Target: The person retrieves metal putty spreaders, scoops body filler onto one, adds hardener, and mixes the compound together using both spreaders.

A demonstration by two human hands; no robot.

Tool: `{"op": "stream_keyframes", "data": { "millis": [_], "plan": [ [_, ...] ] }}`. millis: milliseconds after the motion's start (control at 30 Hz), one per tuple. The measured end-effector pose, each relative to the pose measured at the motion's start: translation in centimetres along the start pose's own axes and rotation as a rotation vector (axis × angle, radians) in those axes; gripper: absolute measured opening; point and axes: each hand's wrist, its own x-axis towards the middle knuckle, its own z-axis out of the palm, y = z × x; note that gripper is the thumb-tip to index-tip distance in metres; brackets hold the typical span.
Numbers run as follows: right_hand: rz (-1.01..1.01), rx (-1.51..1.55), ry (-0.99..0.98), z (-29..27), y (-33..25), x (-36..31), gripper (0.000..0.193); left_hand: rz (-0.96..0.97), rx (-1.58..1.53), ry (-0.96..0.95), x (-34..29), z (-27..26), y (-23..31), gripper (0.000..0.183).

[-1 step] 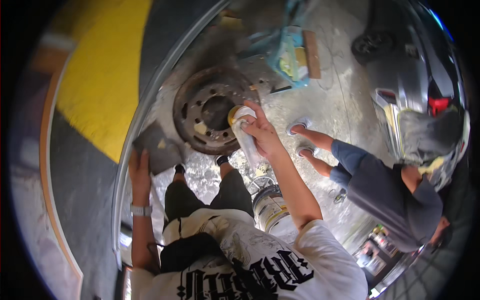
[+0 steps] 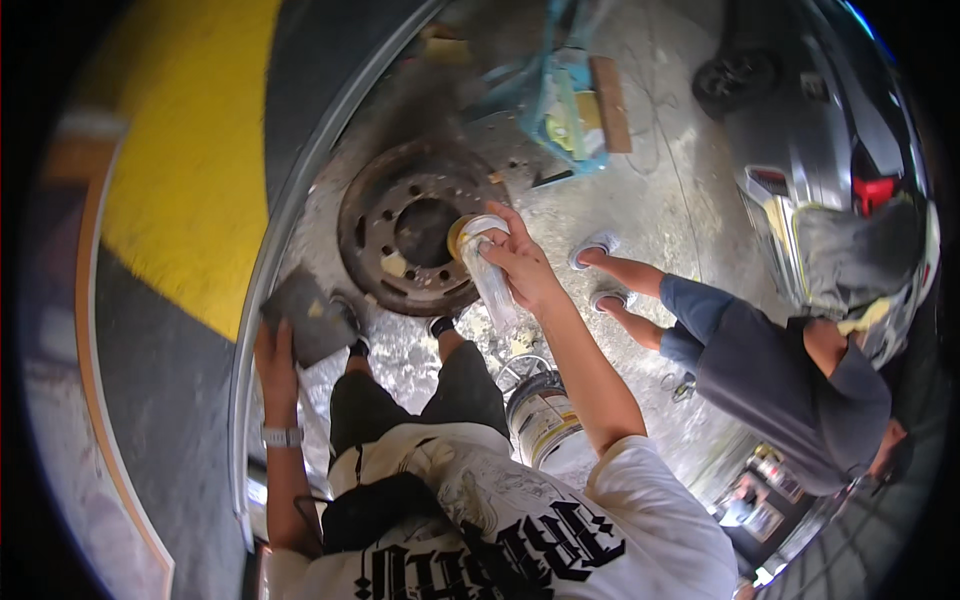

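My left hand (image 2: 276,358), a pale-banded watch on its wrist, grips the near edge of a dark grey, flat square board (image 2: 312,322). My right hand (image 2: 520,268) is wrapped round a whitish, translucent object (image 2: 492,290) with a round yellow end (image 2: 458,237); its exact kind is unclear. That yellow end overlaps the right part of a rusty, dusty steel wheel rim (image 2: 395,185) lying on the floor beyond my feet. The two hands are apart, at either side of my legs.
A white bucket (image 2: 548,425) stands right of my legs. Farther off are a blue plastic bag (image 2: 570,140) and a brown board (image 2: 611,105). At right, a person (image 2: 760,385) stands near a grey car (image 2: 800,120). A metal-edged wall (image 2: 325,130) runs along the left.
The view has shifted slightly, moving the wheel rim and bag a little left in the picture. Both hands keep their holds.
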Motion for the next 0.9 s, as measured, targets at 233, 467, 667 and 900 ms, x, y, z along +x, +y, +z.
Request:
{"op": "stream_keyframes", "data": {
  "millis": [233, 467, 667, 900],
  "plan": [
    [-0.161, -0.864, 0.658, -27.3, -2.2, 10.6, 0.065, -0.194, 0.032, 0.070, -6.0, 2.5, -6.6, 0.050],
    [-0.351, -1.177, 0.789, -39.8, -5.5, 21.3, 0.065, -0.353, -0.209, 0.208, -10.5, 6.3, -9.1, 0.026],
    [-0.493, -0.871, 0.835, -41.7, -5.4, 24.1, 0.072, -0.411, -0.155, 0.179, -11.6, 9.4, -7.3, 0.025],
    [-0.434, -1.273, 0.751, -42.7, 14.1, 13.8, 0.088, -0.430, -0.167, 0.189, -11.3, 8.1, -9.4, 0.026]
  ]
}}
